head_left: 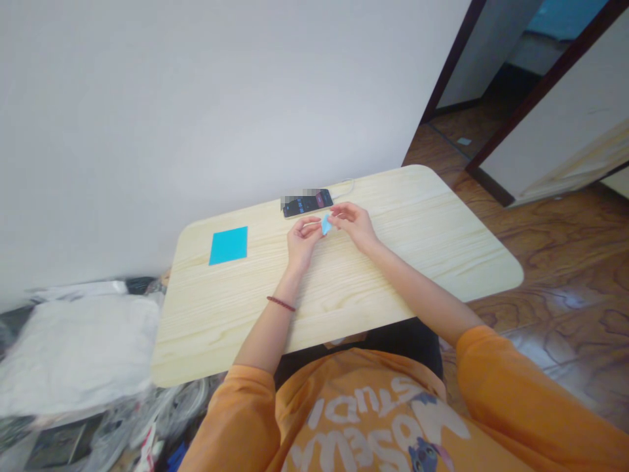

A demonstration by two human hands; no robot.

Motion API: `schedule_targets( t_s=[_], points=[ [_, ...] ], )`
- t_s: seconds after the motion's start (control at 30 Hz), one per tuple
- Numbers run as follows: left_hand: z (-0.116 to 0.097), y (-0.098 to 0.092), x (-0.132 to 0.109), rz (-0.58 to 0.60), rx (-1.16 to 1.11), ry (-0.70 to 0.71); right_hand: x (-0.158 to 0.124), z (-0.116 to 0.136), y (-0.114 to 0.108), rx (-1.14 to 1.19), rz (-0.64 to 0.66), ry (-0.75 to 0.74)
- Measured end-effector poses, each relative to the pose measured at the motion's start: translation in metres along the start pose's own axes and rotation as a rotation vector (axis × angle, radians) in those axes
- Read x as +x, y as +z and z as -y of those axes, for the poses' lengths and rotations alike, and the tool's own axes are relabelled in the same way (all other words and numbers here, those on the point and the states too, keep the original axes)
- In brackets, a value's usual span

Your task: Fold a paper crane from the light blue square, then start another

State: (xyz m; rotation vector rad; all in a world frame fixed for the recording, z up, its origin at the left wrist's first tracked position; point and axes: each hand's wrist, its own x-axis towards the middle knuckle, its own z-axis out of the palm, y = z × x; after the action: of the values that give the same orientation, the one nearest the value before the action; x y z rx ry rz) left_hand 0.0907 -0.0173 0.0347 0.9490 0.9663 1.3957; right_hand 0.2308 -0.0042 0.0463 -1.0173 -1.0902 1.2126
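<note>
Two hands meeting over the bench (344, 314): the left hand (303, 239) and the right hand (354, 226), both nearly closed, fingertips pinching a small folded piece of blue paper (325, 225) between them (any contact with the wood hard to tell from this angle). Paper seeming very light, soft and easily creased, so probably calling for a gentle hold by its edges, not a squeeze. Nearby, a flat square of blue paper (228, 245) lying well to the left, a phone (307, 203) resting just beyond the hands, its cable (348, 188) trailing away, and a bead bracelet (281, 303) circling the left forearm (289, 285).
</note>
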Motion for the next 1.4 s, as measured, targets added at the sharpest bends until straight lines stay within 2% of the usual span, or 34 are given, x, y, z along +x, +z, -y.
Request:
schedule_targets(
  t_s=[0.1, 0.17, 0.33, 0.57, 0.77, 1.0, 1.2, 1.4],
  points=[
    [-0.001, 0.001, 0.001, -0.032, 0.008, 0.005, -0.001, 0.000, -0.001, -0.186, 0.004, -0.235],
    [-0.001, 0.000, 0.001, -0.057, 0.014, 0.014, -0.002, 0.000, 0.000, -0.248, 0.057, -0.292],
    [-0.001, -0.004, 0.003, -0.116, 0.043, 0.067, -0.004, 0.001, 0.003, -0.245, 0.151, -0.184],
    [-0.001, -0.005, 0.004, -0.149, 0.117, 0.101, -0.004, 0.001, 0.006, -0.094, 0.206, -0.044],
    [-0.004, -0.005, 0.003, -0.140, 0.113, 0.042, -0.002, 0.002, 0.003, -0.014, 0.201, 0.057],
    [-0.004, -0.009, 0.006, -0.082, 0.030, -0.101, -0.003, 0.009, 0.000, 0.164, 0.220, 0.224],
    [0.000, -0.012, 0.009, -0.054, 0.005, -0.120, -0.003, 0.011, 0.000, 0.154, 0.206, 0.212],
    [-0.002, -0.008, 0.006, -0.076, 0.085, -0.056, -0.006, 0.007, 0.002, -0.143, 0.084, -0.035]
  ],
)
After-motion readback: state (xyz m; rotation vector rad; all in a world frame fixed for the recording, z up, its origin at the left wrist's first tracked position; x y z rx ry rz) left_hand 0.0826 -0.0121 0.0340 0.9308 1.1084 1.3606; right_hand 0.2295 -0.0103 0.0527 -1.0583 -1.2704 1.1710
